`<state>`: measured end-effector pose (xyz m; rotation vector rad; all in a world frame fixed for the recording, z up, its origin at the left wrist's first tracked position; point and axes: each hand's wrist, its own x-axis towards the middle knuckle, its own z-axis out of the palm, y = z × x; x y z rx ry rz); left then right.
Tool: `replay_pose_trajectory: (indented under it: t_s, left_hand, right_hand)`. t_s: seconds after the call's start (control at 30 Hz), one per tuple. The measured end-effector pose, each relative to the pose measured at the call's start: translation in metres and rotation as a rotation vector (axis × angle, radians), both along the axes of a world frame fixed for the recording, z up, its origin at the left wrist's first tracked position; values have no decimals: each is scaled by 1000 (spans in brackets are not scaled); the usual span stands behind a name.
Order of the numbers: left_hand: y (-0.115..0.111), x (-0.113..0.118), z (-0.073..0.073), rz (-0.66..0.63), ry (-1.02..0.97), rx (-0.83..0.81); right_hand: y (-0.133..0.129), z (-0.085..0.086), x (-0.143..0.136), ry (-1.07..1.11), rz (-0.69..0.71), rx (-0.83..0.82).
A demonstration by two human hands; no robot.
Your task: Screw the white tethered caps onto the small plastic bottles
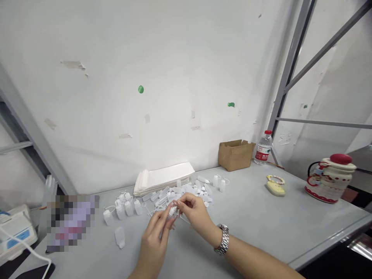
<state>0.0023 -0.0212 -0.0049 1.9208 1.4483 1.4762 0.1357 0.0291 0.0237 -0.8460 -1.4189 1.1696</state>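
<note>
My left hand (157, 234) is closed around a small translucent plastic squeeze bottle (172, 211) with a white top. The fingertips of my right hand (194, 212) pinch together at the bottle's top; they partly hide it. Just behind both hands spreads a pile of loose translucent bottles (162, 195) and white caps (200, 190). Several capped squeeze bottles (128, 208) with looped straps stand upright on the left. Two more capped bottles (222, 186) stand to the right of the pile. One uncapped bottle (119, 237) lies flat, left of my left hand.
On the grey table (247, 228), a stack of white sheets (168, 176) lies against the wall. A cardboard box (236, 155), a water bottle (262, 150), a yellow case (275, 189) and a decorated jug (331, 179) stand rightward. At far left sits a white device (19, 228) with a cable.
</note>
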Motion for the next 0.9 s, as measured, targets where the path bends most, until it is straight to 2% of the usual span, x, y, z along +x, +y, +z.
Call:
replay_pose_trajectory:
  t_s: [0.2,0.37,0.9]
  left_hand:
    - [0,2,7,6,-126,-81]
    - [-1,2,9,7,-177,-92]
    - [-2,4,10,5,-139,-104]
  right_hand:
    - [3,9,4,108,99,-70]
    - [4,12,7,144,39,-57]
    - [2,9,4,138,26,-18]
